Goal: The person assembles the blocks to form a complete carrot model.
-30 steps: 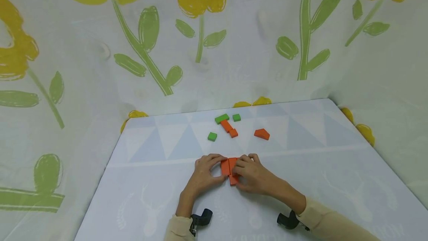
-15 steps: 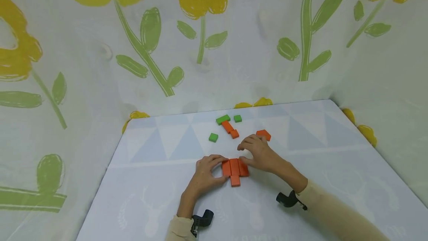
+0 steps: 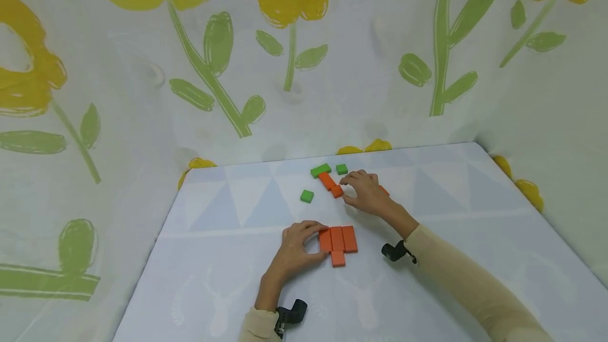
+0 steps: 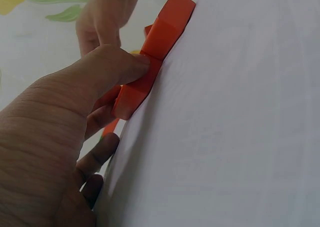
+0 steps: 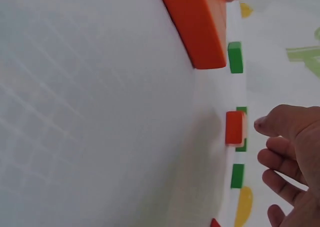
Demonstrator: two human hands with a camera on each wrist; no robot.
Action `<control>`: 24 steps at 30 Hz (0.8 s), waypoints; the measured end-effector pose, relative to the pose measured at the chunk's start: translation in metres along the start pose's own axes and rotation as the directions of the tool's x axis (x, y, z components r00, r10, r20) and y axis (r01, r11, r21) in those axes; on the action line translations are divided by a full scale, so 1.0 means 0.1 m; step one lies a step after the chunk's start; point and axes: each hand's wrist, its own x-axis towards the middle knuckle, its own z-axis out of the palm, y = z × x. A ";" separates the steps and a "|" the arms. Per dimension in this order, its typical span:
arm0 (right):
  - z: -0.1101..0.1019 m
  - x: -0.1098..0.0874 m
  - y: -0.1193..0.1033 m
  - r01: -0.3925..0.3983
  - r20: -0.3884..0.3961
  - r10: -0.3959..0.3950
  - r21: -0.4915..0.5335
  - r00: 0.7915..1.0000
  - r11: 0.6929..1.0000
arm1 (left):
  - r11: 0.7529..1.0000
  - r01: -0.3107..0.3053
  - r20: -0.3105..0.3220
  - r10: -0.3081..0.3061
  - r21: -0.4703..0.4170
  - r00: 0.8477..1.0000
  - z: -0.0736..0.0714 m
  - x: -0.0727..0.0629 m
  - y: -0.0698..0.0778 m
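Note:
My left hand (image 3: 295, 249) holds the left orange block (image 3: 325, 240) of a flat group, thumb at its near edge and fingertips at its far edge. Against it stand a middle orange block (image 3: 336, 238) and a right one (image 3: 350, 239), with a small orange block (image 3: 338, 259) below the middle one. In the left wrist view the thumb (image 4: 132, 68) presses on the orange. Holding nothing, my right hand (image 3: 367, 193) hovers farther back, fingers parted beside a small orange block (image 3: 336, 191). That block (image 5: 234, 128) lies just ahead of the thumb in the right wrist view.
A long orange block (image 3: 326, 180) touches the small one, and a long green block (image 3: 320, 171) lies at its far end. Small green blocks (image 3: 306, 196) (image 3: 341, 169) lie nearby. An orange piece (image 3: 385, 190) is mostly hidden behind my right hand. A flowered curtain (image 3: 361, 67) surrounds the table.
My right hand has let go of the orange group and moved away from me to the small orange block at the back. The left hand stays on the left block.

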 end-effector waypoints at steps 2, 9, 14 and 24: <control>0.03 0.05 0.04 -0.011 0.013 0.011 0.004 1.000 1.000 | 1.000 -0.002 0.000 0.002 -0.003 1.000 0.00 0.00 0.01; 0.11 0.16 0.12 -0.061 0.084 0.064 -0.039 0.994 0.997 | 1.000 -0.005 -0.002 0.005 -0.014 1.000 0.04 0.01 0.01; 0.14 0.21 0.15 -0.076 0.117 0.081 -0.045 0.990 0.996 | 1.000 -0.012 -0.007 0.012 -0.011 1.000 0.04 0.02 0.02; 0.13 0.15 0.13 -0.009 0.040 0.008 0.029 0.999 1.000 | 1.000 -0.013 -0.010 0.013 0.013 1.000 0.00 0.00 -0.02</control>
